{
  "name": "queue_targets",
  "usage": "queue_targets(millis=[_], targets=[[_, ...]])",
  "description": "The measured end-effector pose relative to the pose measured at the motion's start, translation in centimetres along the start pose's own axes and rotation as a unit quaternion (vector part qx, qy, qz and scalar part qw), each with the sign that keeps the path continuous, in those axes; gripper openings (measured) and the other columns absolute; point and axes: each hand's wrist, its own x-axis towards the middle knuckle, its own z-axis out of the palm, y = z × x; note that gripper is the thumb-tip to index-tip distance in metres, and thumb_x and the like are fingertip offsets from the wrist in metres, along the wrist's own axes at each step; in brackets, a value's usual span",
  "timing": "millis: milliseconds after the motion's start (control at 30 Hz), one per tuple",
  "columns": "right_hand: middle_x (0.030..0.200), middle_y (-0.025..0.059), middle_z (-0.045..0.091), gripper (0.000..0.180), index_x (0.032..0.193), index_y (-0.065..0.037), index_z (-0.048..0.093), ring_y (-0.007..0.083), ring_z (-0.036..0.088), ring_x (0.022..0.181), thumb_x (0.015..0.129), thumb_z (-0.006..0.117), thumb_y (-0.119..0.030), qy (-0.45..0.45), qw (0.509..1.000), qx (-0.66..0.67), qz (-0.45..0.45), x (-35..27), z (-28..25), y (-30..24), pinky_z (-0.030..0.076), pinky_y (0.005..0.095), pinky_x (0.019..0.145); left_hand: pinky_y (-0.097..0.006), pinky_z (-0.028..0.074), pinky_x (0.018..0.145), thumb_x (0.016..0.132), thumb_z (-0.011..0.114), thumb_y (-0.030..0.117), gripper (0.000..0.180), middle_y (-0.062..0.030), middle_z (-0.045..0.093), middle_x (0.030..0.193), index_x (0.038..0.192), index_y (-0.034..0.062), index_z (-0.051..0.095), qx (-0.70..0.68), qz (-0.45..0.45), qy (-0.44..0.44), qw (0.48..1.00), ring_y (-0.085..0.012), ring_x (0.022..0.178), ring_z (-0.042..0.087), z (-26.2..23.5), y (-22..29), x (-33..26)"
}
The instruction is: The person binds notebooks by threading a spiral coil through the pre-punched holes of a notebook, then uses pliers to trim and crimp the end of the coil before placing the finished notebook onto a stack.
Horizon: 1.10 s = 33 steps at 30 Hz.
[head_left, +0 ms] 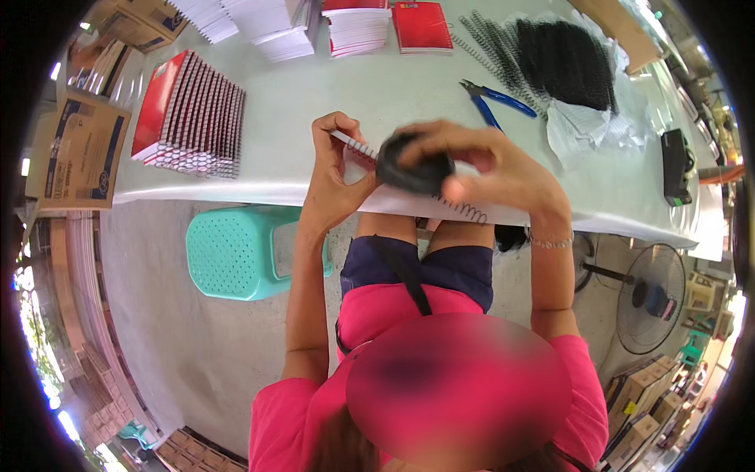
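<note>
My left hand [336, 177] grips a thin notebook [344, 140], seen almost edge-on above the table's near edge. A dark spiral coil [464, 208] runs along the notebook's edge, and its loose end sticks out below my right hand. My right hand [491, 161] has its fingers curled over a black round object [413, 164], which lies against the coil. Motion blurs this object and the fingertips, so its exact kind does not show. Beyond my right hand, blue-handled cutting pliers [495, 101] lie on the table.
A stack of red coil-bound notebooks [189, 118] stands at left on the white table [291, 102]. Red-covered pads [423, 27] and white paper stacks [287, 31] line the far side. Black coils [562, 63] lie at far right. A green stool [236, 252] and a fan [651, 299] flank me.
</note>
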Motion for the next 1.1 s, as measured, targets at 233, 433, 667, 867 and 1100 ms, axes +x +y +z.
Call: queue_targets(millis=[233, 433, 667, 867, 1100], targets=[[0.129, 0.0121, 0.059, 0.046, 0.114, -0.005, 0.071, 0.0236, 0.056, 0.117, 0.08, 0.08, -0.035, 0.061, 0.982, -0.175, 0.031, 1.5, -0.7, 0.5, 0.041, 0.0354, 0.101, -0.031, 0.039, 0.092, 0.069, 0.085, 0.004, 0.082, -0.0055, 0.038, 0.107, 0.128, 0.0077, 0.028, -0.015, -0.017, 0.004, 1.0, -0.0165, 0.097, 0.042, 0.9, 0.3, -0.3], [0.129, 0.015, 0.058, 0.046, 0.115, -0.006, 0.071, 0.0236, 0.056, 0.115, 0.081, 0.079, -0.036, 0.031, 0.992, -0.122, 0.015, 1.3, -0.2, 1.1, 0.042, 0.0344, 0.101, -0.033, 0.037, 0.099, 0.066, 0.09, 0.01, 0.093, -0.0069, 0.039, 0.109, 0.133, 0.0098, 0.025, -0.011, -0.034, 0.005, 0.999, -0.0185, 0.105, 0.043, 1.0, 0.3, -0.9], [0.142, 0.0277, 0.045, 0.064, 0.137, -0.011, 0.054, 0.0417, 0.04, 0.134, 0.085, 0.072, -0.043, 0.279, 0.875, -0.394, -0.046, 2.4, -4.5, 5.9, 0.032, 0.0488, 0.109, -0.028, 0.037, 0.094, 0.087, 0.073, 0.006, 0.063, -0.0058, 0.04, 0.116, 0.137, 0.0085, 0.034, 0.066, -0.023, 0.109, 0.992, -0.0135, 0.103, 0.042, 2.2, 0.6, -0.3], [0.133, 0.0191, 0.051, 0.053, 0.132, -0.016, 0.059, 0.0413, 0.043, 0.127, 0.086, 0.07, -0.04, 0.364, 0.695, -0.611, 0.105, -1.3, -5.6, 7.6, 0.029, 0.0569, 0.107, -0.022, 0.039, 0.082, 0.1, 0.059, 0.015, 0.037, -0.0033, 0.048, 0.108, 0.132, 0.0041, 0.044, 0.044, -0.084, 0.163, 0.982, -0.0076, 0.089, 0.044, 2.6, 1.7, -0.4], [0.121, 0.0154, 0.051, 0.05, 0.129, -0.013, 0.061, 0.0347, 0.048, 0.114, 0.085, 0.072, -0.033, 0.432, 0.725, -0.535, 0.043, -0.8, -6.0, 5.6, 0.036, 0.05, 0.101, -0.02, 0.04, 0.072, 0.098, 0.062, 0.015, 0.025, 0.0006, 0.056, 0.094, 0.118, -0.0002, 0.059, 0.006, -0.094, 0.161, 0.982, -0.0042, 0.078, 0.045, 2.0, 2.3, -0.4]])
